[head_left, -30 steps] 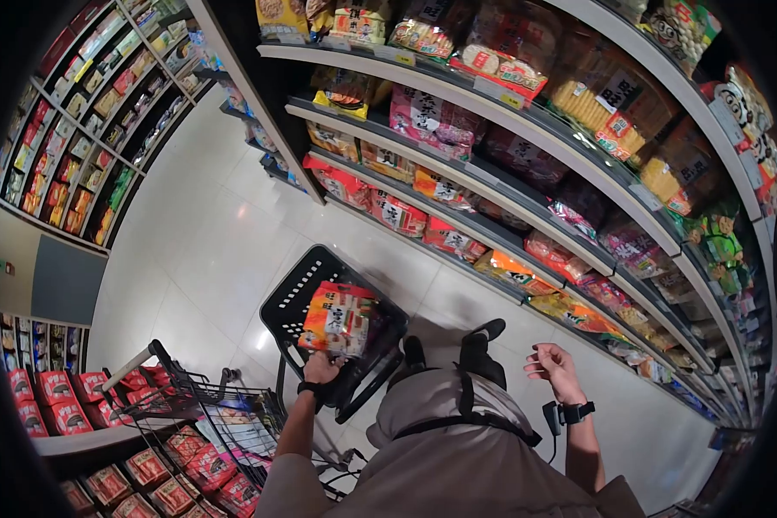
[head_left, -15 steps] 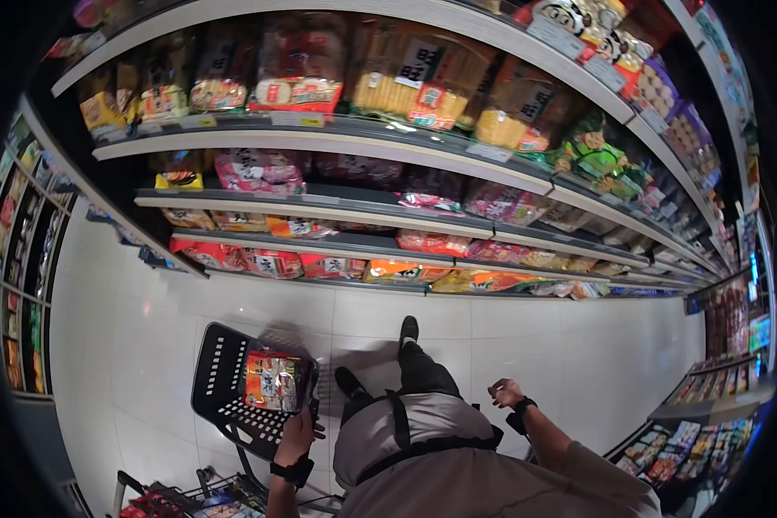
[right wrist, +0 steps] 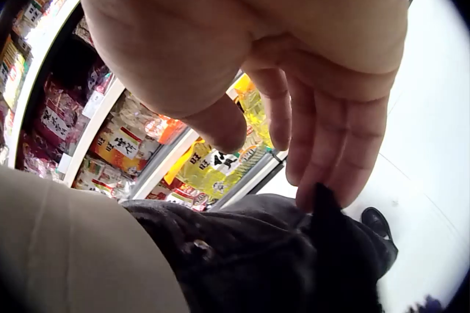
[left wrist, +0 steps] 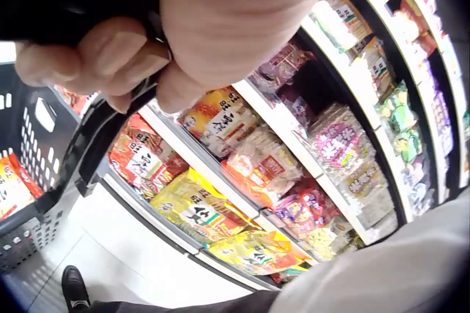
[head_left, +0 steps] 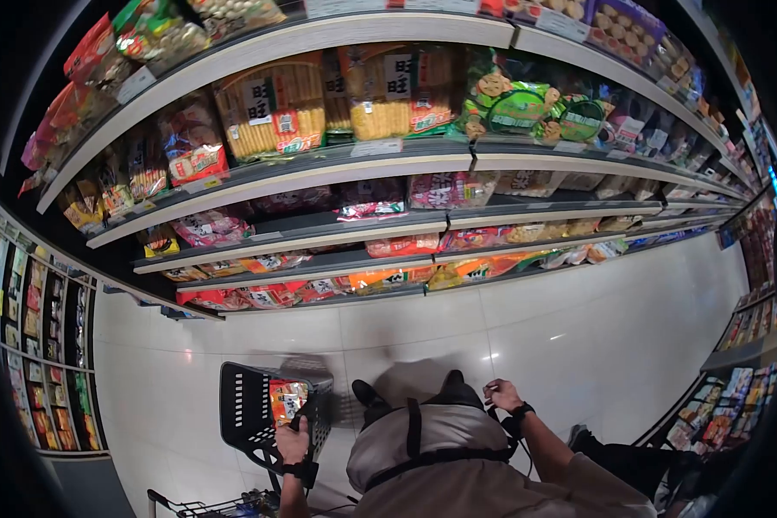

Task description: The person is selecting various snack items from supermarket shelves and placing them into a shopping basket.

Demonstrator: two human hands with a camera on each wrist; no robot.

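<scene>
— What does the left grip (head_left: 292, 442) have?

— It is clenched round the black handle (left wrist: 103, 144) of a shopping basket (head_left: 233, 406). In the left wrist view the fingers curl over the bar, with the thumb tucked against them.

— And where is the basket itself?

— It hangs just beyond that grip, on the side away from the person's body. Its perforated black wall faces outward. One orange-and-red snack packet (head_left: 287, 399) lies inside, just past the knuckles, against the wall nearest the grip.

— The right grip (head_left: 499, 394)?

— Released, holding nothing. The fingers hang loose and slightly bent, close to the dark trousers (right wrist: 257, 254) at the person's hip. It is well apart from the basket, with the body between the two grips.

— What lies around them?

— Ahead of both grips, across a strip of white tiled floor (head_left: 578, 328), run long shelves (head_left: 319, 164) packed with bagged snacks. Near the left forearm, behind the grip, the wire rim of a trolley (head_left: 224, 505) shows at the edge of the head view.
</scene>
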